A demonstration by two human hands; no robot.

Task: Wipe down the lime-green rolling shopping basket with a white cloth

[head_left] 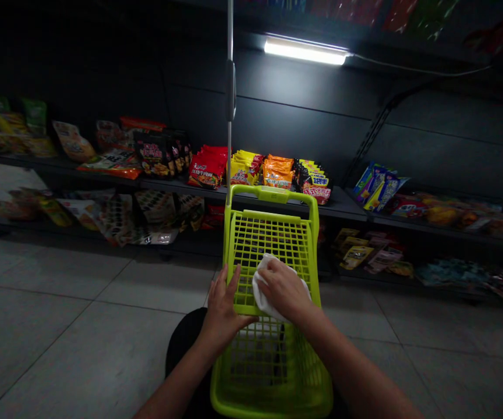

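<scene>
- the left hand [222, 308] is spread wide, fingers against the mesh of a lime-green plastic shopping basket [277, 233]
- the right hand [283, 288] is curled narrow, holding a white cloth [261, 294] down on that mesh
- the basket stands tilted on end over a dark-clothed lap [181, 343], facing a dark metal shelf [251, 199]
- steady pressure through the cloth, with the left hand bracing the mesh, looks like the surest handling, since it would keep the basket from rocking
- red packets [208, 169], yellow packets [245, 169] and orange packets [277, 173] carry bold printed characters, but at this size no brand or wording can be read
</scene>
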